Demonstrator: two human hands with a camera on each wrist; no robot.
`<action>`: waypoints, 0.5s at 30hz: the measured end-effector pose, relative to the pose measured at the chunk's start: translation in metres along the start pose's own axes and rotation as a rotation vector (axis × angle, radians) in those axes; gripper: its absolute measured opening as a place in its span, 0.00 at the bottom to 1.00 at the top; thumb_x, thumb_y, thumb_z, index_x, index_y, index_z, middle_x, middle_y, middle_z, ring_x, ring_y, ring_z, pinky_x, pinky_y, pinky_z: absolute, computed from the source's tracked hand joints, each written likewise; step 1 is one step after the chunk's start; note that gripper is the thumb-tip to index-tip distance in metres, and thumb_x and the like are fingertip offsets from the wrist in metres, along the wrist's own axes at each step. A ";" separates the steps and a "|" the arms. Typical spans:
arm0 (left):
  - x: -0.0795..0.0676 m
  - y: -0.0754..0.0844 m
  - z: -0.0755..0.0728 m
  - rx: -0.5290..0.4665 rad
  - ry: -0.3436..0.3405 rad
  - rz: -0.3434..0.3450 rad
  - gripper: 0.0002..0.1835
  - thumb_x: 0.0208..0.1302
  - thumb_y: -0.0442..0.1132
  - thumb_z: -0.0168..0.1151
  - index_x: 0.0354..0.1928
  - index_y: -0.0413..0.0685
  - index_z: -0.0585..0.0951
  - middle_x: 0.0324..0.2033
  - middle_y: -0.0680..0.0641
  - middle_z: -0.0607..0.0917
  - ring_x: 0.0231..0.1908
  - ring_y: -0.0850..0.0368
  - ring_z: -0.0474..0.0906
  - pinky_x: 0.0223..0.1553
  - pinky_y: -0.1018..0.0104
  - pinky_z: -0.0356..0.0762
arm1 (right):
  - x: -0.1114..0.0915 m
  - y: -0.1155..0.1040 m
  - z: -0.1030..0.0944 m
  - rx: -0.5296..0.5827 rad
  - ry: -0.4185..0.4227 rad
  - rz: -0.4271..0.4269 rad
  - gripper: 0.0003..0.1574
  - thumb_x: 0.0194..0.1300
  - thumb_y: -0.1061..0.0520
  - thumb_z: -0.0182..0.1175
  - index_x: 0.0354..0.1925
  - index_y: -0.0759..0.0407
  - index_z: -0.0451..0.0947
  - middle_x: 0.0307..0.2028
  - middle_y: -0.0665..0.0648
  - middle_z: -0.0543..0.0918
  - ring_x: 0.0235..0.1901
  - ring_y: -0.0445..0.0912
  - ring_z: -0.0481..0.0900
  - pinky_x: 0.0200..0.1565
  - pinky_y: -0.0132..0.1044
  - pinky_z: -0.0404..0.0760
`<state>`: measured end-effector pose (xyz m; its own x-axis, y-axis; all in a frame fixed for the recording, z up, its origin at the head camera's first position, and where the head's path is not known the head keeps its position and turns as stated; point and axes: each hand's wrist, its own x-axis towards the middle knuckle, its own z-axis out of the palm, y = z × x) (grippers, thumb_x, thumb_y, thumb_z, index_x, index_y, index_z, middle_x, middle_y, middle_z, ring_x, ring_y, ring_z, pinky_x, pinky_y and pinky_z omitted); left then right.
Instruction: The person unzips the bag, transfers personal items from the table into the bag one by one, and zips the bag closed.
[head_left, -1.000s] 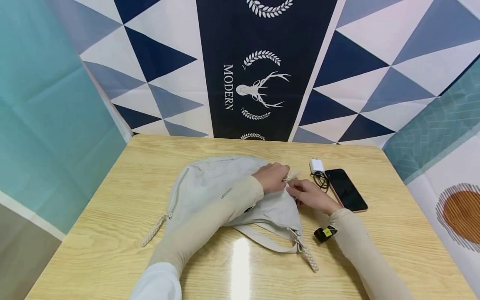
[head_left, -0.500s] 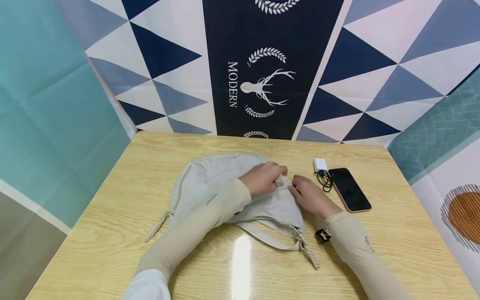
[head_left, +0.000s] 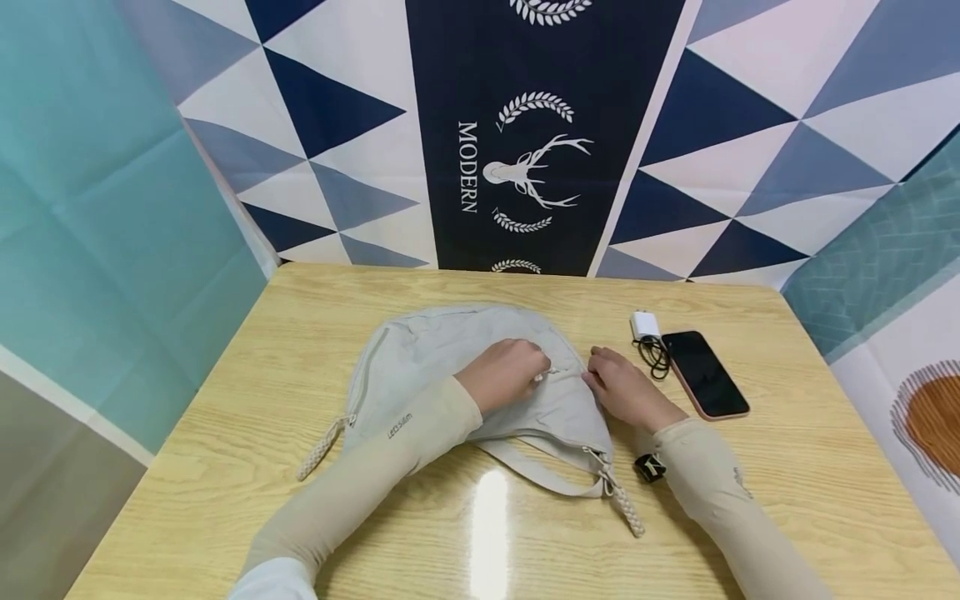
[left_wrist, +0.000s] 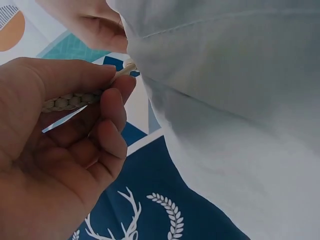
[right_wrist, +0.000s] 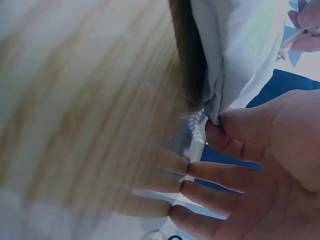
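Observation:
A light grey fabric bag [head_left: 427,342] lies on the table, with a zip along its upper face. My left hand [head_left: 506,372] is over the bag's middle and pinches a braided cord zipper pull [left_wrist: 70,102] between thumb and forefinger. The pull's thin end runs to the bag's zip. At the bag's right edge is my right hand [head_left: 626,390], whose thumb and forefinger pinch a fold of the fabric [right_wrist: 215,107]. Its other fingers extend with their tips at the tabletop. The zip's teeth are mostly hidden by the left hand in the head view.
A black-screened phone [head_left: 705,375] lies right of the bag, beside a white charger plug [head_left: 645,324] and a coiled black cable [head_left: 652,357]. Braided pulls hang at the bag's left corner and front right corner. A strap [head_left: 540,477] loops out at the front.
My left hand has drawn the zipper pull leftward along the bag, away from the right edge. My right hand stays at that edge, gripping fabric.

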<state>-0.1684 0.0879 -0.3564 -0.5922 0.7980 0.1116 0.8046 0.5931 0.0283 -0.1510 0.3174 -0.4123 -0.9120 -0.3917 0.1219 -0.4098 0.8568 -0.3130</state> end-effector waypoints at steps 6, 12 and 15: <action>-0.004 -0.004 -0.004 -0.038 -0.002 0.003 0.06 0.61 0.31 0.67 0.37 0.50 0.88 0.33 0.52 0.85 0.35 0.59 0.81 0.42 0.65 0.79 | 0.000 0.000 0.004 -0.010 0.014 0.009 0.13 0.72 0.62 0.57 0.27 0.59 0.73 0.53 0.75 0.76 0.55 0.67 0.75 0.51 0.58 0.76; -0.013 -0.012 -0.002 -0.093 0.022 0.000 0.10 0.60 0.29 0.67 0.41 0.49 0.89 0.35 0.52 0.87 0.37 0.59 0.82 0.45 0.66 0.79 | -0.001 -0.002 0.002 -0.013 -0.004 0.029 0.12 0.72 0.62 0.57 0.28 0.59 0.75 0.56 0.75 0.75 0.58 0.69 0.73 0.53 0.60 0.75; -0.019 -0.015 -0.003 -0.125 0.056 0.002 0.10 0.60 0.28 0.67 0.40 0.48 0.89 0.35 0.51 0.87 0.37 0.60 0.82 0.45 0.67 0.79 | -0.002 -0.003 0.002 -0.017 -0.013 0.027 0.10 0.72 0.62 0.56 0.31 0.61 0.77 0.57 0.77 0.74 0.59 0.70 0.72 0.54 0.61 0.75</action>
<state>-0.1694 0.0637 -0.3559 -0.5899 0.7900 0.1672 0.8071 0.5706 0.1513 -0.1485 0.3152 -0.4131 -0.9223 -0.3729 0.1012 -0.3857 0.8724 -0.3004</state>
